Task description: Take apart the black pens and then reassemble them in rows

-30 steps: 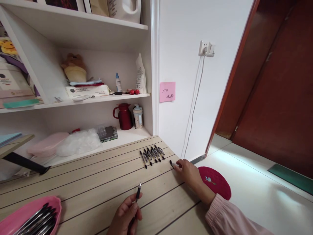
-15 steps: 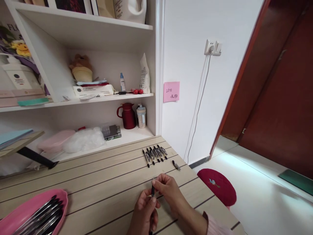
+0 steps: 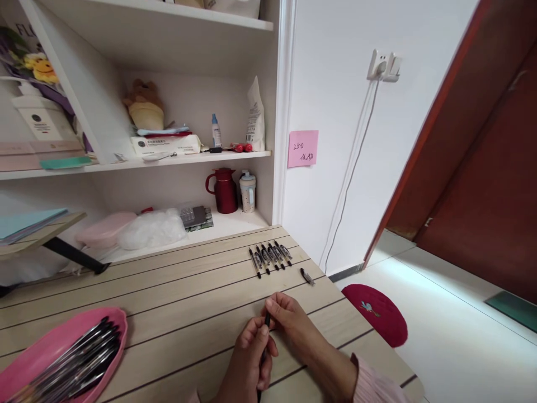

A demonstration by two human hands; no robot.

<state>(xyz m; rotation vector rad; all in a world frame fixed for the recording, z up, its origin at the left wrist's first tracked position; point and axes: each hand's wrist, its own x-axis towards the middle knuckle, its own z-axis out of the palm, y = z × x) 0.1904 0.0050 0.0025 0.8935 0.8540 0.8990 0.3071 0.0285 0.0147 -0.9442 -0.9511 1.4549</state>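
My left hand (image 3: pixel 251 355) is closed around a black pen (image 3: pixel 267 319), which slants upward with its lower end past the bottom of my palm. The thumb and fingertips of my right hand (image 3: pixel 289 319) pinch the pen's upper end, so that end is partly hidden. Both hands are close together above the front of the table. Beyond them lies a row of several black-and-clear pens (image 3: pixel 271 259), side by side. A short black-and-clear pen cap (image 3: pixel 307 277) rests to the right of the row.
A pink basket (image 3: pixel 122 324) with many pens stands at the left on the slatted table (image 3: pixel 184 313). Behind is a white shelf with a red jug (image 3: pixel 225 191) and a cup (image 3: pixel 248 193). A red stool (image 3: pixel 377 316) stands past the table's right edge.
The view has shifted slightly, so the scene sits a little further right and higher. My right fingertips now cover the pen's upper tip, which showed before. My left hand keeps its hold.
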